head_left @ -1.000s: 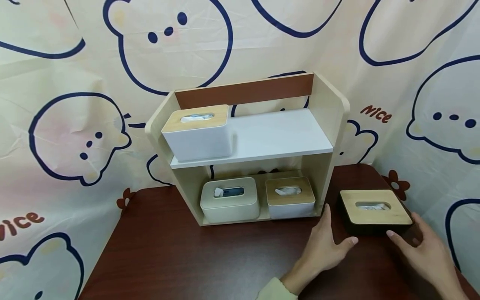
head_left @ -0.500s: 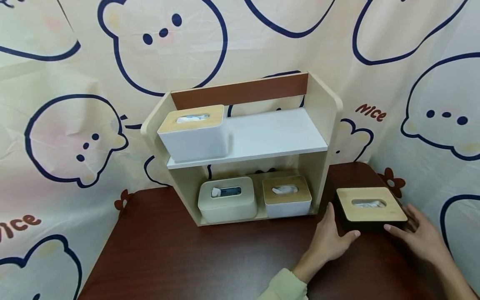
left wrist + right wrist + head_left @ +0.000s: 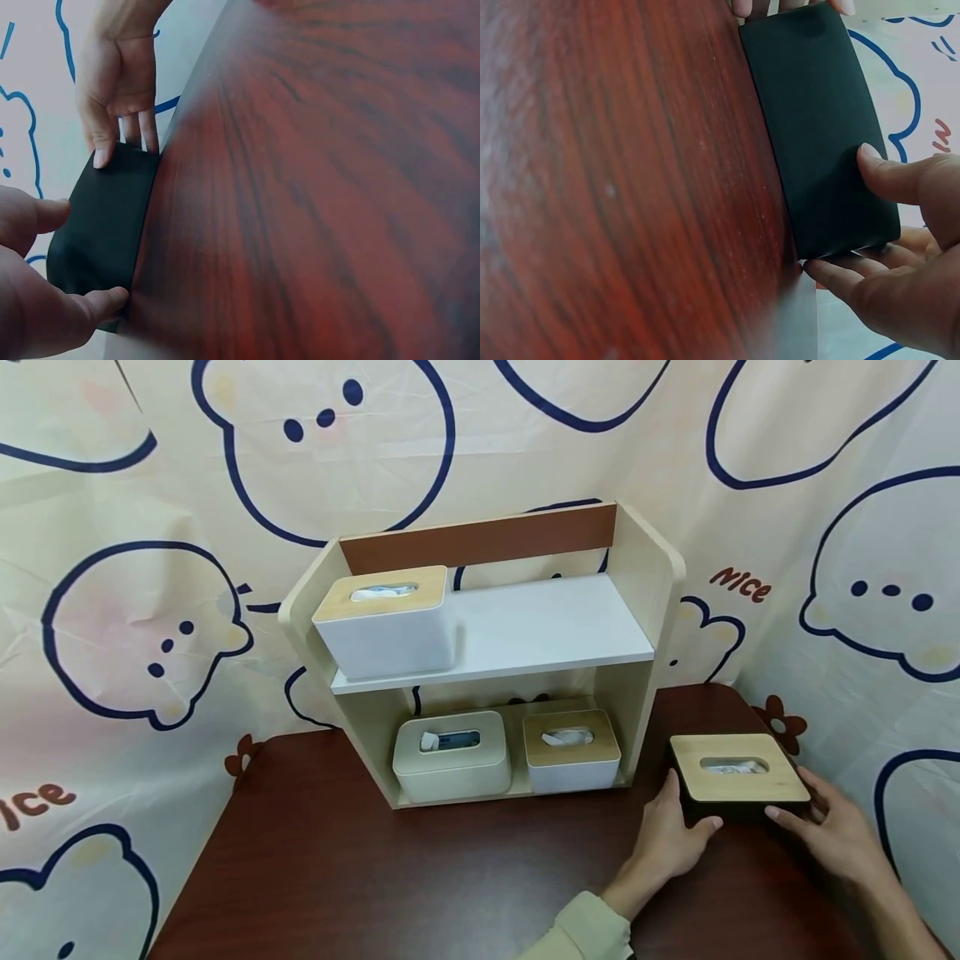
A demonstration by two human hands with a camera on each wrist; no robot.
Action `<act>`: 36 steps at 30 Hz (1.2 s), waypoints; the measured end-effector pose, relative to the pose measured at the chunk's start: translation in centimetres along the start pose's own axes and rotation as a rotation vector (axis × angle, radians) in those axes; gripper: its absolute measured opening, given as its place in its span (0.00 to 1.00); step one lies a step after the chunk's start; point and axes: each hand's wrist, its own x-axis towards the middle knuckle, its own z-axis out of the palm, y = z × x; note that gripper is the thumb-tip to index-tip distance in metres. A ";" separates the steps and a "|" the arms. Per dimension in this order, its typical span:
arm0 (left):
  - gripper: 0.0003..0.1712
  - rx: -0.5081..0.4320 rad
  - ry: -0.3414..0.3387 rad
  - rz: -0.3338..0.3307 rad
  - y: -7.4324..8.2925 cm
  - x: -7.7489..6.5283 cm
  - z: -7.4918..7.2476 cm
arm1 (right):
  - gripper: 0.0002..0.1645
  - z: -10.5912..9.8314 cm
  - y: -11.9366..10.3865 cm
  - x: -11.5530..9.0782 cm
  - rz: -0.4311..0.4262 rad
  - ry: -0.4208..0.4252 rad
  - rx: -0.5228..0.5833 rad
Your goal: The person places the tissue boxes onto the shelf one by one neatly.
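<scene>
A black tissue box with a light wooden lid sits on the right of the table, a tissue showing in its slot. My left hand holds its left end, thumb at the front corner. At the opposite end my right hand grips it, thumb on the front face and fingers round the side. The black front of the box fills the middle of the right wrist view. In the left wrist view, fingertips of both hands press against the box.
Left of the box stands a two-tier shelf. A white tissue box with a wooden lid is on its upper tier. Below are a pale green tissue box and a smaller wooden-lidded one. A bear-print curtain hangs behind the dark table.
Both hands have closed in on the black tissue box: the left hand from the left, the right hand from the right. The view has shifted slightly.
</scene>
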 end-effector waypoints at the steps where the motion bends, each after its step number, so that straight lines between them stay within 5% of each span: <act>1: 0.51 -0.003 0.003 -0.007 0.0 0.0 0.1 | 0.63 0.0 0.0 0.0 0.005 -0.002 0.011; 7: 0.48 -0.040 0.024 -0.038 0.0 0.0 0.4 | 0.64 -0.1 0.1 0.0 0.028 -0.026 0.042; 19: 0.40 -0.052 0.118 0.045 -0.1 -0.5 0.3 | 0.58 0.0 0.2 -1.0 0.106 0.029 0.091; 36: 0.38 -0.035 0.112 0.110 1.2 -4.1 -4.0 | 0.51 0.3 -3.0 -5.7 0.143 0.094 0.084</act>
